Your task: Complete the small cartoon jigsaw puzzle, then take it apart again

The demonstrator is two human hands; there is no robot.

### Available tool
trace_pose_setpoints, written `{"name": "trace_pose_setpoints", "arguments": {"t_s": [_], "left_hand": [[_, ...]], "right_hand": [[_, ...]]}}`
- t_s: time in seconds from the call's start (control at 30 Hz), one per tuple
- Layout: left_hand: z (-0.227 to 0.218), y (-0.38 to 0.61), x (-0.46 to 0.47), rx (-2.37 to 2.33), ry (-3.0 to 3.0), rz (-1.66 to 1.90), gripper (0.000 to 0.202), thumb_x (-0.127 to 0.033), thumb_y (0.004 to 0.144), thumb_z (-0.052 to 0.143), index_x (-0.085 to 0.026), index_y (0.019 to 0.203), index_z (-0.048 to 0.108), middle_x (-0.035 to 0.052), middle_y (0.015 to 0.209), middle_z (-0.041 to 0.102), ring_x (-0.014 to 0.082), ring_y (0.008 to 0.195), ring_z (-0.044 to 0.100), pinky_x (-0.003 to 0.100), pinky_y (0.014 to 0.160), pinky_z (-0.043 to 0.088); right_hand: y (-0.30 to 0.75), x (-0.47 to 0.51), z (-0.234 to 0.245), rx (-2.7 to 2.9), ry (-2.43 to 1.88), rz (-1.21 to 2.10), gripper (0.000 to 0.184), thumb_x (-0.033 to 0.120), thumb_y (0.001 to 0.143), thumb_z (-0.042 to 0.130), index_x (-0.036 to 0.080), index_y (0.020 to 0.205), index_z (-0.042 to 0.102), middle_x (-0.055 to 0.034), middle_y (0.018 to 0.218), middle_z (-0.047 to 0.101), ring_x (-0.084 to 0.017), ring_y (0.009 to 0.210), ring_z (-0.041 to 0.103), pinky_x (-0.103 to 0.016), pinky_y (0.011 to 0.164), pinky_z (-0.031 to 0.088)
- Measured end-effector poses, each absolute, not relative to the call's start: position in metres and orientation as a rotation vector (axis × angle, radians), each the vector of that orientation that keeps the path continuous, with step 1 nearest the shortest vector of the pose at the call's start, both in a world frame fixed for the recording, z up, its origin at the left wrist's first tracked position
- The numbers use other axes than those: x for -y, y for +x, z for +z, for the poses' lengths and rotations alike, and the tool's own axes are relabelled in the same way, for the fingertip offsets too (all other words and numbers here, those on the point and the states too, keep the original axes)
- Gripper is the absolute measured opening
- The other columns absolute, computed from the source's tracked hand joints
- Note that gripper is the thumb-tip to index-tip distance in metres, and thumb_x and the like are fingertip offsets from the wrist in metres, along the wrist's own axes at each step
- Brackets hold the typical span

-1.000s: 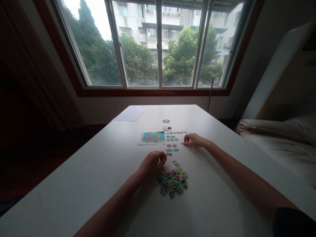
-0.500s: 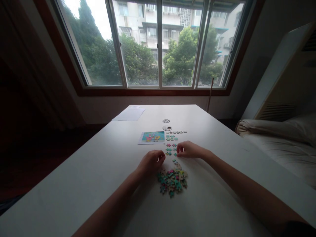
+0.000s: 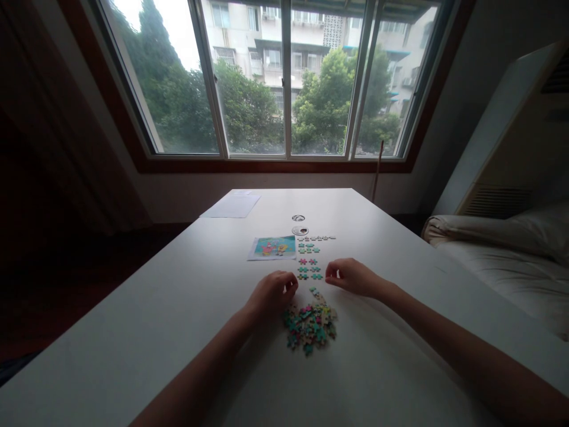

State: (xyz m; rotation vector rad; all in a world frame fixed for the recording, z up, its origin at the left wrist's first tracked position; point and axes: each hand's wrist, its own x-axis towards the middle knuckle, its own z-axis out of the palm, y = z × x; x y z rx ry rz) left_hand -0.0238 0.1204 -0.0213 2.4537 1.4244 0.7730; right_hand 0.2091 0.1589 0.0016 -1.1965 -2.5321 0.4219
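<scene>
My left hand (image 3: 273, 290) rests on the table just above and left of a pile of jigsaw pieces (image 3: 311, 329). Its fingers are curled towards the thumb, and whatever may be between them is hidden. To the right of several sorted jigsaw pieces (image 3: 316, 276), laid out in short rows, is my right hand (image 3: 353, 277). Loosely bent, its fingers stand a little apart from the thumb, with no piece visible there. A few loose pieces (image 3: 315, 292) lie between the pile and the rows. The printed cartoon picture (image 3: 274, 248) lies flat left of the rows.
Two round black-and-white markings or discs (image 3: 300, 230) lie beyond the rows on the white table (image 3: 146, 320). White paper sheets (image 3: 233, 206) are at the far left corner. A pale padded seat (image 3: 498, 255) stands right of the table, and a window is ahead.
My right hand has drawn back to the right from the lowest row, leaving the jigsaw piece at its end in full view. My left hand has hardly moved.
</scene>
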Motion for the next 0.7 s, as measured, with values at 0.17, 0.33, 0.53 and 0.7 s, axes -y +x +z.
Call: {"name": "trace_pose_setpoints", "arguments": {"t_s": [0.17,0.33,0.53,0.7], "left_hand": [[-0.019,-0.017,-0.117,-1.348,2.5,0.712,0.014,-0.014,0.075,0.047,-0.017,0.075,0.06,0.0017,0.07,0.055,0.0124,0.063,0.049,0.022,0.059,0.04],[-0.021,-0.008,-0.117,-1.244,2.564,0.672,0.028,-0.01,0.076,0.045,-0.021,0.098,0.059,0.0047,0.092,0.056,0.0142,0.075,0.052,0.025,0.071,0.042],[-0.02,0.002,-0.118,-1.239,2.693,0.526,0.035,-0.01,0.076,0.046,-0.025,0.106,0.057,0.0055,0.092,0.053,0.0167,0.079,0.052,0.028,0.072,0.042],[-0.015,0.0,-0.116,-1.242,2.668,0.502,0.021,-0.014,0.078,0.048,-0.022,0.093,0.059,0.005,0.091,0.052,0.0172,0.083,0.051,0.027,0.074,0.041]], "right_hand": [[0.214,-0.136,-0.009,2.505,-1.229,0.408,0.013,0.026,0.08,0.046,0.019,0.081,0.056,-0.0019,0.074,0.061,-0.011,0.062,0.052,-0.021,0.056,0.035],[0.213,-0.134,-0.016,2.548,-1.285,0.366,0.015,0.026,0.083,0.04,0.018,0.084,0.053,-0.0049,0.079,0.061,-0.015,0.069,0.054,-0.024,0.061,0.037],[0.213,-0.136,-0.018,2.574,-1.303,0.319,0.016,0.027,0.084,0.04,0.018,0.084,0.053,-0.0052,0.081,0.061,-0.016,0.07,0.055,-0.024,0.062,0.037],[0.213,-0.135,-0.018,2.54,-1.279,0.333,0.013,0.026,0.083,0.042,0.019,0.083,0.053,-0.0039,0.079,0.061,-0.015,0.069,0.054,-0.023,0.062,0.037]]}}
